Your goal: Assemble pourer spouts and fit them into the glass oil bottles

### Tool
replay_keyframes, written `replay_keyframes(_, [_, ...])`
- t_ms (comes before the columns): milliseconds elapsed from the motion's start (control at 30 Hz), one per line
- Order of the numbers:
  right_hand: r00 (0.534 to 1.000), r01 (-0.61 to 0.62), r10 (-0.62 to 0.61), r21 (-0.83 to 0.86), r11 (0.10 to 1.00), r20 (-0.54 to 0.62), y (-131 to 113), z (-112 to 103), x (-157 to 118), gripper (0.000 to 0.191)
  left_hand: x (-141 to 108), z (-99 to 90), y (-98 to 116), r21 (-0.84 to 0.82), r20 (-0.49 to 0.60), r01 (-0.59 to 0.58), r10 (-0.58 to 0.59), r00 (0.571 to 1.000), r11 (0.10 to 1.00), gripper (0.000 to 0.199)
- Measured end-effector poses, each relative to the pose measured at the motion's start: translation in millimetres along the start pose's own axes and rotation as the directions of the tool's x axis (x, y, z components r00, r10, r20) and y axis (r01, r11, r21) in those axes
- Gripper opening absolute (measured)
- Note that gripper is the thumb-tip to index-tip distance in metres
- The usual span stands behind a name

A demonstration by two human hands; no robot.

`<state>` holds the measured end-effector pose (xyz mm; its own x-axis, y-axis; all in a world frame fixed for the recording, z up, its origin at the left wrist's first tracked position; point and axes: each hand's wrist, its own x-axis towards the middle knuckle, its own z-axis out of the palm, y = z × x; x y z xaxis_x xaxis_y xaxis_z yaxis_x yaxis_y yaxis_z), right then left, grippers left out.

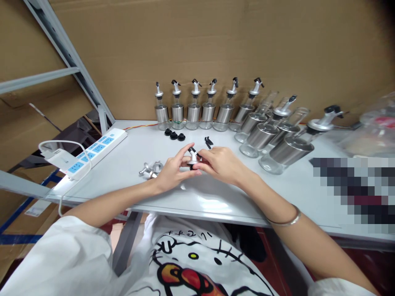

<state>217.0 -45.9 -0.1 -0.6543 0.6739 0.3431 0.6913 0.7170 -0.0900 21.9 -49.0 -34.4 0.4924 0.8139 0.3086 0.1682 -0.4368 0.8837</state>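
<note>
Between both hands is a silver pour spout (193,157) with a black flip lid, raised a little above the grey table. My left hand (174,168) grips its base from the left, thumb and fingers closed around it. From the right, my right hand (220,162) pinches the spout with thumb and bent fingers; part of the lid is hidden behind them. Loose silver spout parts (149,169) lie beside my left wrist. Behind the hands are several black stoppers (174,135) in a row and a few small black lid pieces (208,142).
Glass bottles with steel sleeves (194,113) line the back of the table (138,144), most topped with spouts; more bottles (262,135) stand at the right. At the left lies a white power strip (95,152) with a plugged-in cable. A plastic bag (370,127) sits far right.
</note>
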Motion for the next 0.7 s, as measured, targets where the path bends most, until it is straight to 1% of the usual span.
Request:
replay_keyframes(100, [1.0,0.003,-0.002,0.035,0.999,-0.026,0.3,-0.1,-0.4,0.059,0.9,0.0,-2.7,-0.015,0.001,-0.001,0.001,1.0,1.0,0.076])
replay_keyframes(200, [0.998,0.008,-0.003,0.081,0.997,-0.06,1.0,-1.9,-1.8,0.048,1.5,-0.2,-2.8,-0.093,0.041,0.0,0.004,0.999,0.996,0.077])
replay_keyframes(300, [0.992,0.008,0.01,0.14,0.99,-0.123,1.0,-5.3,-2.5,0.035,0.8,1.2,0.8,-0.203,0.069,-0.051,0.066,0.995,0.978,0.076])
replay_keyframes(333, [0.989,0.009,0.018,0.181,0.984,-0.144,0.8,-6.4,-2.4,0.031,0.2,2.1,2.3,-0.24,0.064,-0.073,0.091,0.994,0.968,0.073])
replay_keyframes(400, [0.985,0.013,0.037,0.283,0.959,-0.171,0.7,-8.2,-1.9,0.025,-1.1,4.2,4.9,-0.302,0.02,-0.116,0.128,0.992,0.946,0.065])
replay_keyframes(467, [0.983,0.008,0.057,0.354,0.935,-0.174,1.5,-8.9,-1.4,0.025,-1.8,5.6,6.0,-0.328,-0.05,-0.148,0.14,0.989,0.933,0.055])
replay_keyframes(500, [0.983,0.0,0.066,0.36,0.933,-0.171,2.3,-8.9,-1.3,0.027,-1.7,5.8,6.0,-0.324,-0.079,-0.158,0.14,0.987,0.933,0.049])
replay_keyframes(600, [0.981,-0.048,0.099,0.288,0.957,-0.165,4.9,-8.3,-1.6,0.036,-0.1,3.7,5.0,-0.286,-0.112,-0.15,0.123,0.986,0.946,0.032])
replay_keyframes(700, [0.981,-0.08,0.117,0.23,0.97,-0.152,4.7,-8.3,-2.2,0.041,1.7,0.8,4.8,-0.258,-0.11,-0.093,0.067,0.992,0.962,0.034])
